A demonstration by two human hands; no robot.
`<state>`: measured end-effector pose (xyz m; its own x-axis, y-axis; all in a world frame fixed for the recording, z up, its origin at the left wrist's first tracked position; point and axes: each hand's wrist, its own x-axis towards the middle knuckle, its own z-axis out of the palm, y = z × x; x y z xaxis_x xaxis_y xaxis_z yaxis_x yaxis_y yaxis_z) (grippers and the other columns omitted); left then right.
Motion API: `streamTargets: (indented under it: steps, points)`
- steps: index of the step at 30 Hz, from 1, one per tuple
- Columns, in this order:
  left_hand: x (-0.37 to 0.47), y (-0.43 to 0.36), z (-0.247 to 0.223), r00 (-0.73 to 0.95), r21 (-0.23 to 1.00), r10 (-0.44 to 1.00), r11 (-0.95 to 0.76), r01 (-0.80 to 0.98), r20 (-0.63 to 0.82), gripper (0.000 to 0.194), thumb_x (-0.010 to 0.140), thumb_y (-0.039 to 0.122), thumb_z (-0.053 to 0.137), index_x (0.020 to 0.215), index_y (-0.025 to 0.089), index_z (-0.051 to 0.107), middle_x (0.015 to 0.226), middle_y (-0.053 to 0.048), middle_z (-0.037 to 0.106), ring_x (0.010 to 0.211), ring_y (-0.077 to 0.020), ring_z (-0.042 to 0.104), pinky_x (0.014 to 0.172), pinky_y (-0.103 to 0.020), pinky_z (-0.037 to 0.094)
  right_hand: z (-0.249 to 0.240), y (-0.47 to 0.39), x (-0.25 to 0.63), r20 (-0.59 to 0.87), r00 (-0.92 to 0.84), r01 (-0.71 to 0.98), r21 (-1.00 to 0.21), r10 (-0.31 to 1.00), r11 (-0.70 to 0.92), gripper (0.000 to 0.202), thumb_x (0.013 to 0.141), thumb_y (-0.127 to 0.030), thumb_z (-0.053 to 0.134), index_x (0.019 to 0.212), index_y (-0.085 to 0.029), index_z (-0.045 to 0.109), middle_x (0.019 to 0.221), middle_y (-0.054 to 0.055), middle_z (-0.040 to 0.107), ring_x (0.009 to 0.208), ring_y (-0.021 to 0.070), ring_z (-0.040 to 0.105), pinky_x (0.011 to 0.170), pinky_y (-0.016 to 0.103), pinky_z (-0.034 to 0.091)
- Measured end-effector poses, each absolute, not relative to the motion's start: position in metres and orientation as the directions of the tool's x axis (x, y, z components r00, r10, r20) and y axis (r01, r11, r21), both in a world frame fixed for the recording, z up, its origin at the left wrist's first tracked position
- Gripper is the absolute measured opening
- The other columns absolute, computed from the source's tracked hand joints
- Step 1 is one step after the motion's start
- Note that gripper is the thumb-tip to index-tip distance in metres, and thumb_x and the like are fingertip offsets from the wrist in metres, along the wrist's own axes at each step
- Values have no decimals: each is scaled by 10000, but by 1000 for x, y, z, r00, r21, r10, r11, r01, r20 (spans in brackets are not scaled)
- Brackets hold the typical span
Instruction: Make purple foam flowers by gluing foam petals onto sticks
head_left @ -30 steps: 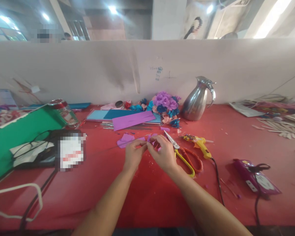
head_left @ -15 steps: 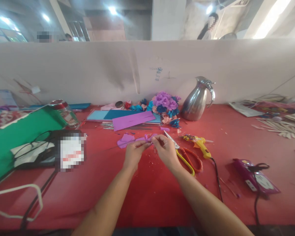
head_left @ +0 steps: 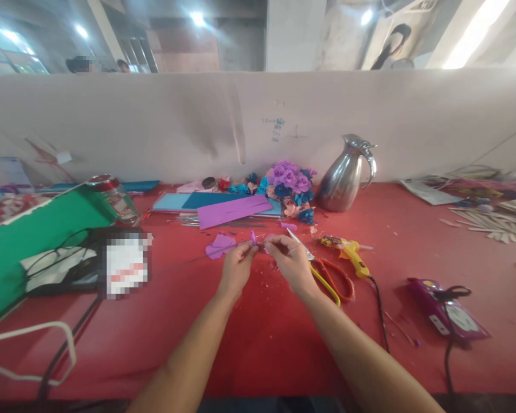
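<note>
Over the red table, my left hand (head_left: 237,265) pinches a thin wire stem (head_left: 215,252) with a small purple paper piece (head_left: 253,237) at its upper end. My right hand (head_left: 289,259) is closed close beside it, fingertips pressed together; what they hold is too small to make out. Loose purple paper petals (head_left: 221,245) lie just left of the hands. Scissors (head_left: 333,281) with red and yellow handles rest against the right side of my right hand. Behind the hands is a purple paper strip (head_left: 234,211) on blue sheets (head_left: 167,201).
A bunch of paper flowers (head_left: 288,180) and a steel jug (head_left: 341,175) stand at the back. To the right lie a yellow glue gun (head_left: 355,258) with its cord and a purple box (head_left: 445,310). A jar (head_left: 116,201) and green board (head_left: 51,241) are left.
My hands have moved slightly apart, and the purple piece stands more upright above my left fingers. A person beyond the partition has moved right.
</note>
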<state>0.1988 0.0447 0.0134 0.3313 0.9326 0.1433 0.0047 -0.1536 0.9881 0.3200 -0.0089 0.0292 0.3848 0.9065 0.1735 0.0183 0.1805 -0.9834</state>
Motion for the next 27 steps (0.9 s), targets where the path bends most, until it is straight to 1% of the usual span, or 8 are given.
streamTargets:
  steps: [3, 5, 8, 11, 14, 20, 23, 27]
  points:
    - [199, 44, 13, 354, 985, 921, -173, -11, 165, 225, 817, 374, 596, 821, 184, 717, 856, -54, 722, 842, -210, 628, 856, -320, 445, 33, -10, 320, 183, 379, 23, -982, 907, 189, 251, 771, -438, 626, 722, -199, 681, 715, 37, 696, 638, 172, 609, 539, 272, 475]
    - [199, 43, 14, 353, 983, 919, -182, -13, 175, 225, 834, 375, 576, 757, 189, 675, 809, -32, 688, 810, -187, 596, 817, -289, 435, 35, -11, 320, 213, 377, 31, -976, 901, 218, 272, 782, -448, 622, 692, -197, 678, 695, 34, 693, 663, 176, 623, 611, 290, 501]
    - [198, 42, 15, 376, 985, 911, -174, -16, 167, 248, 849, 389, 566, 715, 192, 633, 760, -12, 639, 780, -167, 551, 767, -264, 418, 35, -11, 321, 237, 386, 26, -969, 892, 246, 218, 780, -404, 637, 794, -193, 690, 734, 36, 698, 699, 176, 638, 689, 306, 516]
    - [199, 39, 18, 469, 989, 871, -144, -43, 147, 266, 846, 430, 578, 786, 187, 670, 775, -21, 644, 790, -172, 554, 766, -273, 423, 32, -11, 321, 225, 370, 70, -974, 901, 214, 234, 765, -377, 657, 905, -192, 693, 773, 45, 696, 683, 173, 632, 647, 300, 514]
    - [201, 37, 22, 521, 991, 843, -117, -71, 137, 296, 818, 462, 612, 861, 186, 710, 828, -40, 683, 848, -195, 588, 817, -298, 435, 31, -10, 322, 270, 368, 146, -962, 890, 231, 188, 762, -366, 656, 837, -200, 700, 809, 53, 684, 725, 180, 635, 629, 290, 511]
    - [201, 38, 25, 452, 989, 883, -88, -117, 131, 245, 762, 405, 688, 886, 197, 722, 860, -38, 714, 831, -190, 623, 834, -305, 449, 33, -12, 322, 262, 400, 148, -964, 878, 221, 173, 755, -362, 633, 790, -199, 677, 786, 46, 661, 691, 172, 611, 537, 260, 466]
    - [199, 39, 24, 435, 991, 892, -92, -97, 125, 211, 776, 381, 672, 870, 200, 727, 843, -33, 713, 828, -189, 627, 830, -307, 444, 35, -13, 321, 256, 399, 120, -967, 881, 226, 180, 759, -351, 617, 827, -192, 667, 789, 48, 673, 693, 170, 603, 544, 261, 463]
    - [199, 38, 24, 445, 992, 887, -95, -82, 122, 209, 782, 372, 660, 863, 194, 731, 847, -44, 715, 854, -204, 630, 850, -322, 436, 36, -14, 321, 245, 421, 102, -970, 873, 222, 168, 760, -352, 602, 776, -193, 653, 788, 48, 676, 697, 171, 610, 561, 266, 475]
